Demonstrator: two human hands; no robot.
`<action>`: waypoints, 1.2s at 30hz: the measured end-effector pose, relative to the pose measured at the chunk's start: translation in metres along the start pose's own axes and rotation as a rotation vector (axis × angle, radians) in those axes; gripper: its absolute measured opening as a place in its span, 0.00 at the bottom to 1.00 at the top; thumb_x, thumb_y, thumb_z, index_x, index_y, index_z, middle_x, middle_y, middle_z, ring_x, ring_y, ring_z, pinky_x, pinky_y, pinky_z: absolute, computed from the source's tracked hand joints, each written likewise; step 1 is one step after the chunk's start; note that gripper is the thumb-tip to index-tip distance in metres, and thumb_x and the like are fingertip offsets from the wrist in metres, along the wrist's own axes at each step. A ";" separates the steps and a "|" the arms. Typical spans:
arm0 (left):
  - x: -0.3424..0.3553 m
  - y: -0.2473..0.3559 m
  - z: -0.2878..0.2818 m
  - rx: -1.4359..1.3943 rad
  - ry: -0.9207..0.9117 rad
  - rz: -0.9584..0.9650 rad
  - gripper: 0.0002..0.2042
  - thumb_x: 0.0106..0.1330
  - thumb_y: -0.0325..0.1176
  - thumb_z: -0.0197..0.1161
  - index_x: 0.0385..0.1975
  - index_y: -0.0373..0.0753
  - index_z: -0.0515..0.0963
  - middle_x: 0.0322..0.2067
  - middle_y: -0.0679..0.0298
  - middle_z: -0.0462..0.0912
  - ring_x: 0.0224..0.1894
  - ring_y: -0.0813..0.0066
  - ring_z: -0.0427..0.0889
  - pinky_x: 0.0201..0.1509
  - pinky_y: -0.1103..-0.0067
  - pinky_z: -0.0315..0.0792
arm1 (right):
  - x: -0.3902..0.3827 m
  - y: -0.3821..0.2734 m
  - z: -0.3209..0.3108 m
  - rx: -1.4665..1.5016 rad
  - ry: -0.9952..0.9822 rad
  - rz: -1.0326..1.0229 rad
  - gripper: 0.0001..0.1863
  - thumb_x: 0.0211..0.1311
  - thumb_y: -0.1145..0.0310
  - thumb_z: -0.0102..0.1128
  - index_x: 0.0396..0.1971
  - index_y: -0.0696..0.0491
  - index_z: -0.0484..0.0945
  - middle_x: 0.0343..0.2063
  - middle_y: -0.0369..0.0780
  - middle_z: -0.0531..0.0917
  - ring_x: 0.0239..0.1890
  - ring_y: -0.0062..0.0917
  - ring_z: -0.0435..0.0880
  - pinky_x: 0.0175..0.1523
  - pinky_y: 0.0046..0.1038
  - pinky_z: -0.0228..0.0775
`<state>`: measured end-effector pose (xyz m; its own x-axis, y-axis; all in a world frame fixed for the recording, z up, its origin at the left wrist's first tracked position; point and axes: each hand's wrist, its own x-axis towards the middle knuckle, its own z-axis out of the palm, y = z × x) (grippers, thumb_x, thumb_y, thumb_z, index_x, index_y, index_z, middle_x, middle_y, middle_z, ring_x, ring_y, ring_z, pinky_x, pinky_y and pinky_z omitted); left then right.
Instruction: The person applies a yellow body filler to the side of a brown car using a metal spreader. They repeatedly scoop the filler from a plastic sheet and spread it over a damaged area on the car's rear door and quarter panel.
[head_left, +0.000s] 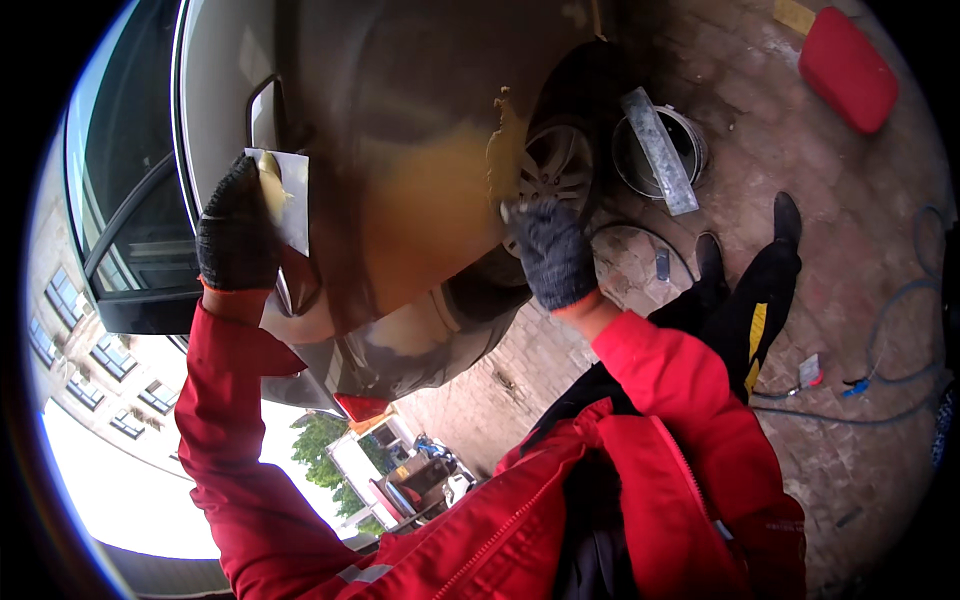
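Both hands wear dark knit gloves below red sleeves. The left hand (pixel 238 228) has its fingers closed around a flat metal spreader plate (pixel 287 195) carrying a dab of tan filler (pixel 271 170), held up beside the car's window. The right hand (pixel 552 252) presses against the grey car body panel (pixel 420 150) by the wheel (pixel 553 165) (whether its fingers hold anything, I cannot tell), at a tan filler patch (pixel 505 140). 1 metal bucket (pixel 690 140) stands on the paving beyond.

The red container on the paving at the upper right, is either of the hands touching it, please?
No, the red container lies apart on the paving, while both gloved hands are at the car body.
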<state>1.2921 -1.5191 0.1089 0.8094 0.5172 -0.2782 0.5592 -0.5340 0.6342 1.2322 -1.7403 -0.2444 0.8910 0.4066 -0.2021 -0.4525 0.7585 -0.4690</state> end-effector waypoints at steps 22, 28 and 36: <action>0.005 0.006 0.009 -0.712 -0.022 -0.384 0.16 0.72 0.29 0.57 0.57 0.32 0.76 0.55 0.59 0.81 0.59 0.67 0.78 0.71 0.72 0.65 | -0.001 -0.005 -0.042 -0.598 -0.488 -0.145 0.14 0.61 0.80 0.60 0.44 0.51 0.86 0.39 0.39 0.86 0.46 0.32 0.84 0.55 0.34 0.76; -0.002 0.020 0.027 -0.551 -0.043 -0.256 0.15 0.73 0.30 0.55 0.56 0.34 0.77 0.53 0.58 0.82 0.57 0.66 0.79 0.66 0.70 0.70 | 0.130 -0.048 -0.055 -0.375 -0.220 -0.115 0.11 0.65 0.78 0.61 0.45 0.53 0.84 0.41 0.40 0.86 0.45 0.28 0.85 0.53 0.25 0.76; -0.008 0.024 0.030 -0.596 -0.073 -0.223 0.16 0.74 0.32 0.53 0.58 0.35 0.77 0.54 0.58 0.82 0.57 0.67 0.80 0.64 0.72 0.72 | 0.144 -0.020 -0.040 -0.758 -0.138 -0.313 0.14 0.67 0.75 0.59 0.50 0.54 0.83 0.46 0.42 0.84 0.51 0.32 0.82 0.58 0.29 0.73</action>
<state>1.3043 -1.5556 0.1045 0.7068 0.5150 -0.4850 0.5369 0.0560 0.8418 1.3707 -1.7173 -0.2987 0.9366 0.3298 0.1184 0.0076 0.3187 -0.9478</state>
